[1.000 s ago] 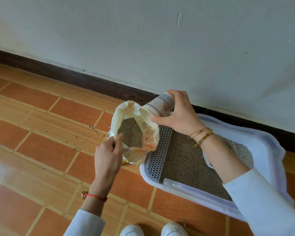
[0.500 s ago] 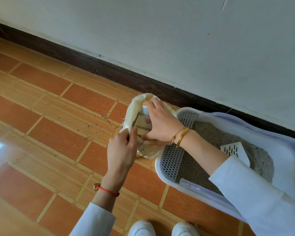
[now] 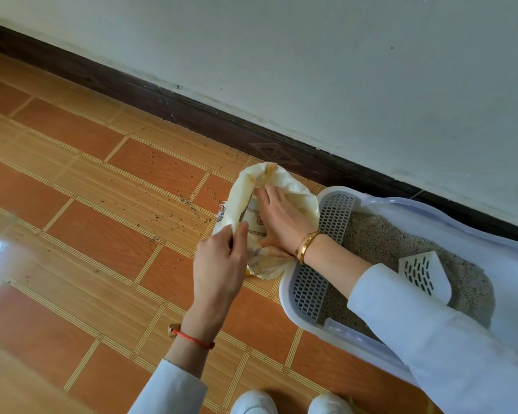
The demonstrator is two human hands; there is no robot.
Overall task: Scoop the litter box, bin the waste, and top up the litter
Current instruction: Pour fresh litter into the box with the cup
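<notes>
A cream litter bag point(image 3: 296, 198) stands open on the tiled floor, just left of the white litter box point(image 3: 488, 222). My left hand point(image 3: 219, 264) pinches the bag's near rim. My right hand point(image 3: 281, 216) reaches down into the bag's mouth and holds a paper cup point(image 3: 253, 218) there; only part of the cup shows. Grey litter point(image 3: 380, 237) fills the box. A white slotted scoop point(image 3: 425, 276) lies on that litter at the right. A grey grate point(image 3: 314, 279) runs along the box's left end.
Loose litter grains point(image 3: 174, 204) are scattered over the orange tiles left of the bag. A dark skirting board point(image 3: 192, 112) and a white wall stand close behind the bag and box. My white shoes point(image 3: 290, 403) are at the bottom edge.
My right hand has carried the cup from above the box's grate down into the bag. My left hand has kept its hold on the bag's rim. The view has tilted down and left.
</notes>
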